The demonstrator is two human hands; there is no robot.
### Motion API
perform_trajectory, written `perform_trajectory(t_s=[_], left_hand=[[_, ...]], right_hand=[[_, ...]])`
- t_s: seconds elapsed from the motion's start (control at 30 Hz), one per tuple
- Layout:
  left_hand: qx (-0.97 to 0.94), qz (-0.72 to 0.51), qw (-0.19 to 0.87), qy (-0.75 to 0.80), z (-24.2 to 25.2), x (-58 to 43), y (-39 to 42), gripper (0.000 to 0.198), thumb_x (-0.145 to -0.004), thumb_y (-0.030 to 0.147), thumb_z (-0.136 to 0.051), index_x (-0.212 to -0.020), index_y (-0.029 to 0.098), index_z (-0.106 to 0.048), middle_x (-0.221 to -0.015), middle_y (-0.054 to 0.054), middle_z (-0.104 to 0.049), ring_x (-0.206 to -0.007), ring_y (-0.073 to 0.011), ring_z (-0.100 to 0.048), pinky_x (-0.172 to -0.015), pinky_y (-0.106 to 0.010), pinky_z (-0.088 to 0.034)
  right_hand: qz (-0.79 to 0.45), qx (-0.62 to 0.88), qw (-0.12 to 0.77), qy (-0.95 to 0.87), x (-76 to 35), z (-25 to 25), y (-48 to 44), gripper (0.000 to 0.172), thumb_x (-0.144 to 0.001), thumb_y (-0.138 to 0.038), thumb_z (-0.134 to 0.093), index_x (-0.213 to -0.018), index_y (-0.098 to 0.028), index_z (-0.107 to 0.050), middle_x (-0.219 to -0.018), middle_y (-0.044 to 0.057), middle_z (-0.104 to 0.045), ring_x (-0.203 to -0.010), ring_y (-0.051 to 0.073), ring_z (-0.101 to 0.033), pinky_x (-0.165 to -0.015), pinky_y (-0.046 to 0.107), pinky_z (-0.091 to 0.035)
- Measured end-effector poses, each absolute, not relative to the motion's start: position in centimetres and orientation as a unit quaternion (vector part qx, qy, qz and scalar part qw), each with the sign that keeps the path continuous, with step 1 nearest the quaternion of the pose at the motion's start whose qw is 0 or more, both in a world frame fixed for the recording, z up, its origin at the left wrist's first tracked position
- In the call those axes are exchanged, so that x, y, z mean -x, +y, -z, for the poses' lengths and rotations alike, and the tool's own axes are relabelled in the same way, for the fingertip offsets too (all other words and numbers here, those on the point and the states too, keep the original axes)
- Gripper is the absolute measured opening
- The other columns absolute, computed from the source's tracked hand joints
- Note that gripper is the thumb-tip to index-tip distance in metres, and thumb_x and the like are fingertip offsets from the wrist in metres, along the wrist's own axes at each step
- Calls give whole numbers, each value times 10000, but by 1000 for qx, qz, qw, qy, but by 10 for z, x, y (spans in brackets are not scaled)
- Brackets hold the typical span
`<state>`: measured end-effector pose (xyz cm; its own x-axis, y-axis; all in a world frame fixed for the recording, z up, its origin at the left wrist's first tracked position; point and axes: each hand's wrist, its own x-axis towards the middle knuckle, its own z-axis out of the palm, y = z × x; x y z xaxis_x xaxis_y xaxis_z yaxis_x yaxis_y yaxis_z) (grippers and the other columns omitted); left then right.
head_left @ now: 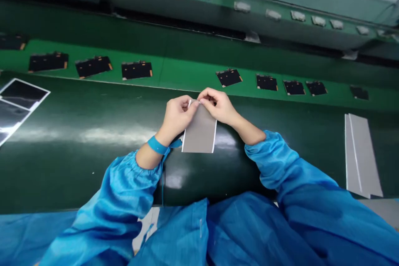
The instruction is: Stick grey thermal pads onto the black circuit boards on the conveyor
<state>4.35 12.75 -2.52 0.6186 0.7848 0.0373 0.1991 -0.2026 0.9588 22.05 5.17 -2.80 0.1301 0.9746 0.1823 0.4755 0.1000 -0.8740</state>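
Held sheet: matt, smooth, paper-like
Tabletop: smooth, glossy
Sleeves: wrinkled cloth, slight sheen
Bordered panel: glossy, plastic-looking
Overlapping sheets: matt

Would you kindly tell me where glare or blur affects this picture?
Head view: bright glare streaks the glossy dark green tabletop and the black shiny sheet with white borders at left; head view: the rightmost black rectangular board looks hazy, while the grey rectangular sheet with white edges is comparatively clear.
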Motion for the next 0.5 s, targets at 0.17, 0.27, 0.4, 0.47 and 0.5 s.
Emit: perform_trajectory(t_s=[0.17, 0.27, 0.4, 0.47, 0.5], left_hand=[[-701, -293, 547, 351, 21, -38, 131, 355, -857, 520, -691, -739, 185, -684, -639, 6, -571, -592, -121, -433, -559, -246, -338], [-717, -297, 522, 353, 22, -38, 132, 366, -863, 510, -694, -710, 178, -677, -607, 10, -531, -572, -114, -390, -533, -249, -299], [-737, -296, 494, 353, 24, -39, 131, 394, -900, 503, -691, -678, 183, -634, -600, 12, -500, -571, -115, -376, -519, -257, -274], [-741, -297, 489, 352, 25, -40, 131, 408, -914, 506, -682, -667, 189, -613, -598, 15, -485, -572, -116, -368, -521, -261, -276], [-742, -299, 486, 352, 25, -41, 131, 411, -918, 504, -677, -662, 190, -604, -596, 17, -477, -571, -116, -363, -522, -262, -275]], right_hand=[[-225, 578, 456, -638, -220, 34, 57, 85, -975, -239, -558, -905, -232, -606, -859, 36, -650, -781, 204, -585, -753, 350, -490], [-147, 552, 468, -674, -221, 43, 57, 91, -977, -201, -553, -892, -211, -585, -900, 58, -629, -849, 215, -590, -796, 364, -483], [-73, 549, 452, -699, -218, 47, 56, 124, -995, -175, -532, -878, -218, -529, -911, 68, -594, -877, 230, -566, -811, 381, -469], [-77, 549, 465, -690, -216, 45, 55, 134, -972, -140, -530, -874, -223, -496, -903, 58, -580, -849, 215, -557, -795, 367, -475], [-89, 551, 479, -678, -215, 44, 55, 139, -957, -122, -532, -873, -224, -486, -898, 52, -577, -831, 203, -555, -780, 351, -479]])
